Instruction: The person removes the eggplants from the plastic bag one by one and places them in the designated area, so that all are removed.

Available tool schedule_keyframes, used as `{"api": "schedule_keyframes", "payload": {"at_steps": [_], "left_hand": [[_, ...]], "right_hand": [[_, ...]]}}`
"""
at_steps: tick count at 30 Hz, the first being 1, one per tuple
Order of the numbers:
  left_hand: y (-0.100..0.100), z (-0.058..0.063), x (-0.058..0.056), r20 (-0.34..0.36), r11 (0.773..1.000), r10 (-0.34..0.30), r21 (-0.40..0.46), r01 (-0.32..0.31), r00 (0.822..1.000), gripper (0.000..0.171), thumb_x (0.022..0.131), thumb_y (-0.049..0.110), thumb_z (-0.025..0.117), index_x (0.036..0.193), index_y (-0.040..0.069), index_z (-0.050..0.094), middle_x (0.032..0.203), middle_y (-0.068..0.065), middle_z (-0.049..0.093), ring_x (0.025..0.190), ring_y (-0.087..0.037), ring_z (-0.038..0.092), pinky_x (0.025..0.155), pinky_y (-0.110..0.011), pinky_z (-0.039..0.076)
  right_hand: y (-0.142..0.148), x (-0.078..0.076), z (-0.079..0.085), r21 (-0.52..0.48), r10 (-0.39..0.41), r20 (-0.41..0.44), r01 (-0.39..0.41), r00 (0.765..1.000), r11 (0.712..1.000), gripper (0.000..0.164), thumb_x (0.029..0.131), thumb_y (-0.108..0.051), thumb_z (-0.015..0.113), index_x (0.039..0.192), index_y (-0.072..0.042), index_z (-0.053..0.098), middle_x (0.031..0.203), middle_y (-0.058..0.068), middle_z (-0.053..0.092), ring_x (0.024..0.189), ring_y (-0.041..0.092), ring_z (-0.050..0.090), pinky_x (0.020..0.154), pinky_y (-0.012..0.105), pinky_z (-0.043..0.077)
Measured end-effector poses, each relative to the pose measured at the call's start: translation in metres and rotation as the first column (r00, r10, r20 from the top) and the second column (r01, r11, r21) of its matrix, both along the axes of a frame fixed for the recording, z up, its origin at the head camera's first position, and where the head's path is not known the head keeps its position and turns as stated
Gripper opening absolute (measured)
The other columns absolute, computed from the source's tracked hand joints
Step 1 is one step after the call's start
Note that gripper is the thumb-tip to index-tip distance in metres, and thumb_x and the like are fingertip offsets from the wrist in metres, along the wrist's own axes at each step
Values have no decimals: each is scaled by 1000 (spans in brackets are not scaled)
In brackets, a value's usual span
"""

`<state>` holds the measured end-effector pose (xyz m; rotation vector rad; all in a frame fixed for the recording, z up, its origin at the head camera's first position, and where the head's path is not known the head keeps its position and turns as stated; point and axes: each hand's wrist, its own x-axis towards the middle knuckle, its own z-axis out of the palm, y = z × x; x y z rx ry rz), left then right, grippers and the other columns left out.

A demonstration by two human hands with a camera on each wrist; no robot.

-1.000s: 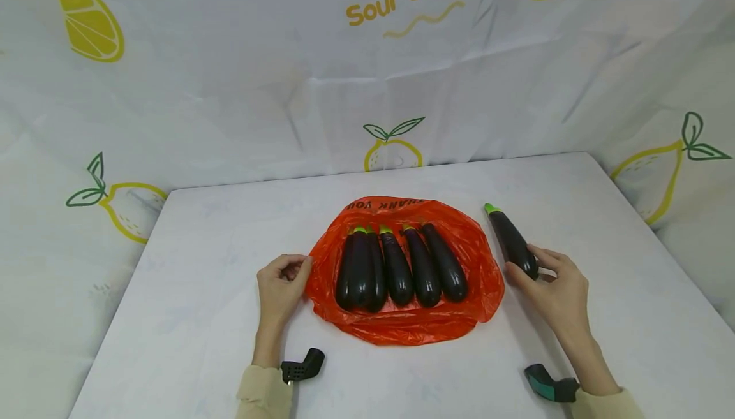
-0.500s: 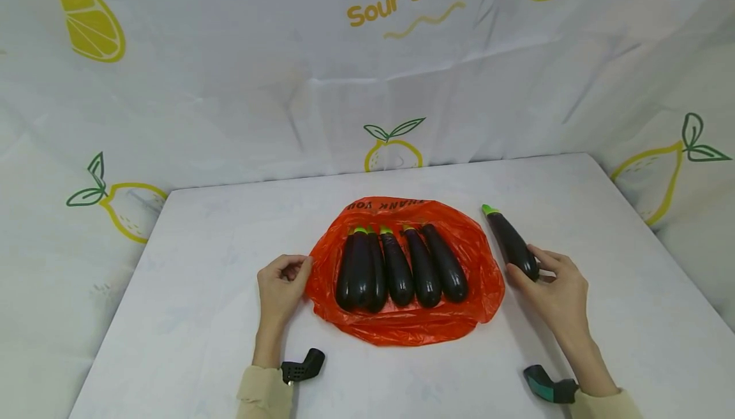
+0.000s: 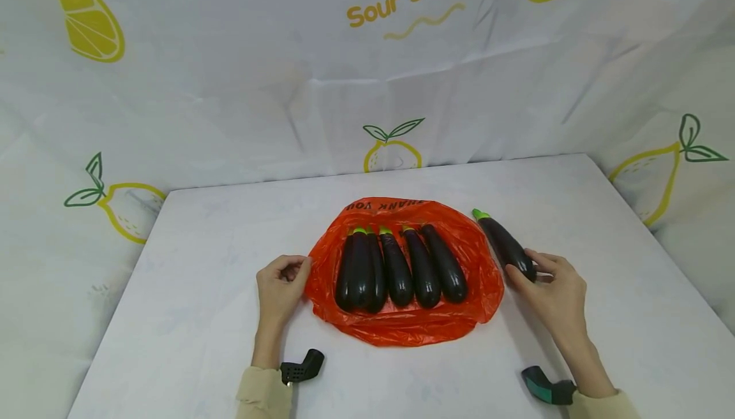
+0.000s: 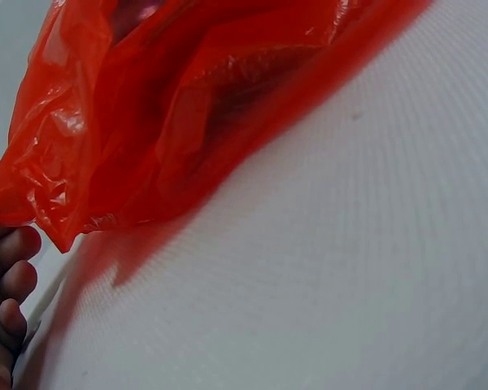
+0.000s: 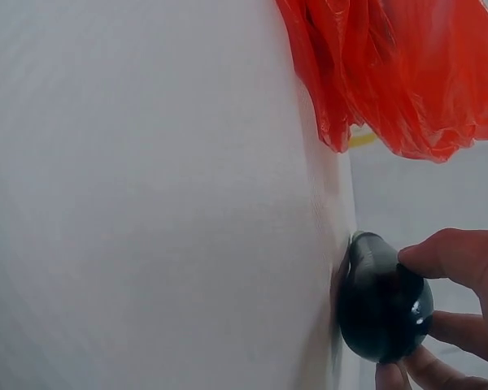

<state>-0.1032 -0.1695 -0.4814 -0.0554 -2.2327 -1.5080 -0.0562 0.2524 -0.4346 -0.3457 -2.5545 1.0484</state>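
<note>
A red plastic bag (image 3: 396,333) lies spread on the white table with its mouth wide, and several dark eggplants (image 3: 394,266) lie side by side in it. My left hand (image 3: 282,285) pinches the bag's left rim between thumb and fingers; the left wrist view shows the rim of the bag (image 4: 130,154) raised off the table there. To the right of the bag, my right hand (image 3: 554,288) holds a single eggplant (image 3: 505,243) by its thick end. Its green stem end points away and to the left. In the right wrist view, thumb and fingertips grip that eggplant (image 5: 382,305) from its sides.
The white table (image 3: 189,317) extends around the bag on all sides. Behind it hangs a white cloth (image 3: 230,87) printed with lemons and lettering. A black device (image 3: 303,366) sits at the left wrist, and a black and green one (image 3: 547,386) at the right.
The eggplant in my right hand has swung slightly left, its green stem end now closer to the bag's right rim. My left hand and the bag have stayed nearly still.
</note>
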Motion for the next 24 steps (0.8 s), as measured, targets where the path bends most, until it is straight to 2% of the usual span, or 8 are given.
{"api": "schedule_keyframes", "payload": {"at_steps": [8,12,15,22,24], "left_hand": [[3,-1,-1,12,999,40,-28,-40,999,4,85,1,78,84,-3,76,68,-13,66,62,-3,47,58,-12,41],[3,1,-1,10,999,42,-26,-41,999,5,85,0,77,81,2,77,68,-12,67,61,-3,48,57,-13,41],[4,2,0,13,999,37,-21,-37,999,5,85,0,78,81,4,77,68,-11,67,61,-4,48,58,-13,41],[14,31,11,-1,999,29,-32,-30,1000,4,85,-5,74,81,-5,75,67,-17,64,61,-3,46,57,-14,41],[15,33,12,-1,999,28,-32,-28,1000,4,85,-6,74,81,-5,74,66,-17,63,61,-3,46,57,-14,41]], "right_hand": [[-1,1,2,-9,-29,29,29,999,1000,49,85,-16,80,126,8,67,120,31,62,101,48,65,66,-8,30],[-1,2,2,-22,-28,45,29,999,999,51,85,-17,80,128,7,66,122,30,61,105,47,63,66,-8,30],[-1,2,1,-23,-16,25,17,1000,1000,51,85,-17,81,127,8,67,121,30,61,104,46,62,67,-8,31],[-2,4,3,-6,-11,1,11,1000,1000,50,84,-18,81,125,7,68,120,30,62,103,44,61,70,-7,30],[-3,5,6,1,-14,-10,14,1000,1000,50,83,-17,82,125,7,68,120,29,63,103,43,61,71,-7,29]]}}
